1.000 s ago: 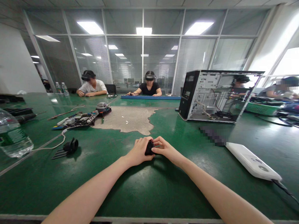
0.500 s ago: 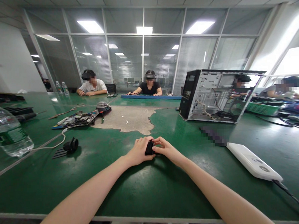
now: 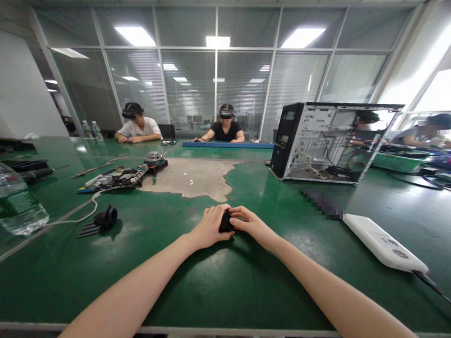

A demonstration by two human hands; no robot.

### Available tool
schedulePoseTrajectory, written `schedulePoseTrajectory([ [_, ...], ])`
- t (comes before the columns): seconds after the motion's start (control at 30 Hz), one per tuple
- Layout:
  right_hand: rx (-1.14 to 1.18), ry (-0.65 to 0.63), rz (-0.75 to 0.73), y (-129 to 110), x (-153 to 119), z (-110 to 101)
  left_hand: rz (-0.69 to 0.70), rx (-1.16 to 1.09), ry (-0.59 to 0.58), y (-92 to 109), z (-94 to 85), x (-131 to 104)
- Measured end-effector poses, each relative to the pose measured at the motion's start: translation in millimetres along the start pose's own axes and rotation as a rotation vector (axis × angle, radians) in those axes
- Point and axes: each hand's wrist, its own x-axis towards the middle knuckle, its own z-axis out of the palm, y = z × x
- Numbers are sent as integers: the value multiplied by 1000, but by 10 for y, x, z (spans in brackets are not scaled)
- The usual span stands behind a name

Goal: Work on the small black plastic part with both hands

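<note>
Both hands meet over the green tabletop around a small black part [image 3: 224, 222], whose kind I cannot make out. My left hand [image 3: 209, 226] wraps it from the left, its fingers over the top and far side. From the right, my right hand [image 3: 249, 225] pinches the part's edge between thumb and fingers. Much of the part is hidden by the fingers. To the left lies a black plastic piece [image 3: 106, 218] with a round end and several thin prongs.
An open computer case [image 3: 322, 146] stands at the right rear, a white power bank [image 3: 384, 244] with a cable nearer. At left are a circuit board [image 3: 114, 179] and a water bottle [image 3: 11, 200]. Other people sit beyond the table [image 3: 202, 301].
Both hands stay closed on the black part in nearly the same place. The whole view has shifted very slightly.
</note>
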Motion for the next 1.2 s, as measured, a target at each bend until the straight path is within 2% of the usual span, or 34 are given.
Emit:
schedulePoseTrajectory([
  [0.13, 10, -66, -52, -42, -27, 0, 0, 11, 4, -21, 23, 0],
  [0.47, -6, 38, -22, 30, -20, 35, -9, -3, -6, -12, 12, 1],
  [0.7, 85, 17, 4, -2, -3, 57, -57, -49, -8, -10, 20, 14],
  [0.87, 116, -17, 19, -31, -10, 47, -34, -58, -29, -20, 8, 29],
  [1.07, 53, 69, -27, 12, -18, 68, -22, -53, -55, -26, -6, 23],
  [1.2, 7, 62, -13, 39, -12, 52, -28, -62, -61, -34, -7, 26],
])
